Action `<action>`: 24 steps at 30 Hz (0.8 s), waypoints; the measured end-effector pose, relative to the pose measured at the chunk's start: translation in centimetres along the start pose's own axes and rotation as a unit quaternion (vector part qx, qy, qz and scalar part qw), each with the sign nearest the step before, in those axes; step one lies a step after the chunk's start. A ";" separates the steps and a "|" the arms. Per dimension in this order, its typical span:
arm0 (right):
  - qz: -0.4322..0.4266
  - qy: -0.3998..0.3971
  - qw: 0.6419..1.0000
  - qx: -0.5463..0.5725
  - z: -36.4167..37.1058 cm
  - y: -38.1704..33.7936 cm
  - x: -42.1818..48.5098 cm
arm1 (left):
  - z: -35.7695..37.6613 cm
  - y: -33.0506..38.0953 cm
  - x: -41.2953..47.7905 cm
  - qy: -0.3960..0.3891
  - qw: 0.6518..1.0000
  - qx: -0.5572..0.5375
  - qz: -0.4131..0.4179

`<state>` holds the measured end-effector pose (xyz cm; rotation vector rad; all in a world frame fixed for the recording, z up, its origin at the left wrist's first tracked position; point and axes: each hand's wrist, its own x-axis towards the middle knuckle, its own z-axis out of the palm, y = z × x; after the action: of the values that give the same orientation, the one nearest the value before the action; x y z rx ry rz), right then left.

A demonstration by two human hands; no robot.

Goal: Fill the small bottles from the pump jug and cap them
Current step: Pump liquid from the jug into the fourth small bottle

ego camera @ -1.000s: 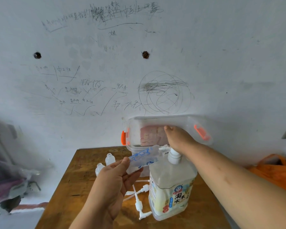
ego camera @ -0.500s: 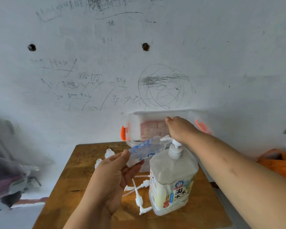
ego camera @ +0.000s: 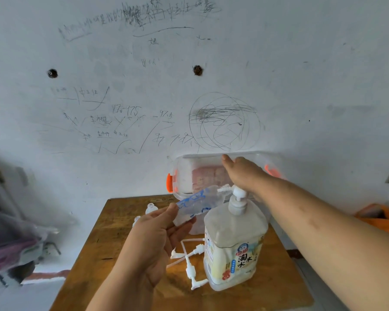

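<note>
Clear box [ego camera: 185, 167] with orange latches on the wooden table [ego camera: 94, 257], scribbled wall [ego camera: 301, 86] behind, orange bag [ego camera: 378, 217] off right.

A clear small bottle [ego camera: 198, 203] carries blue print; the milky-white pump jug [ego camera: 234, 234] wears a yellow, blue and red label. White pump caps [ego camera: 190, 269], brown wooden table [ego camera: 94, 254], clear box [ego camera: 184, 167] with orange latches [ego camera: 170, 182], pale wall [ego camera: 301, 86] scribbled in grey pencil.

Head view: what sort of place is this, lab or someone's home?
Probably a plain room at home or a makeshift work corner, not a lab: a pencil-scribbled white wall, a small wooden table against it, and a household pump jug with a clear storage box behind.
</note>
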<state>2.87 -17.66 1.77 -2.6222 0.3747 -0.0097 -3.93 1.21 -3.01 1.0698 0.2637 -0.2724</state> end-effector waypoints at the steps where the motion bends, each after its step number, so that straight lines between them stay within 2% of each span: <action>1: 0.000 0.003 1.000 -0.007 -0.2 -0.1 -0.1 | 0.0 0.1 0.0 -0.001 1.000 -0.001 0.003; 5: -0.023 -0.025 0.997 -0.067 0.2 0.0 -0.5 | 0.1 0.2 0.2 -0.002 1.000 -0.004 0.007; 9: 0.000 -0.011 0.998 -0.060 0.7 0.2 0.5 | 0.0 0.0 0.6 0.001 1.000 -0.009 0.004; 14: -0.017 0.012 0.998 -0.062 1.5 0.9 1.2 | -0.2 -0.5 1.1 -0.005 1.000 -0.016 -0.006; 20: -0.026 -0.009 0.995 -0.097 2.0 0.8 0.3 | -0.4 -0.8 1.2 0.002 1.000 -0.016 -0.024; 24: -0.015 -0.022 0.997 -0.073 1.2 0.5 0.0 | -0.4 -0.5 0.6 0.000 1.000 -0.010 -0.016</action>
<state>2.84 -17.50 0.49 -2.7677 0.3318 0.0680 -3.62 1.31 -3.84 1.0469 0.2839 -0.2973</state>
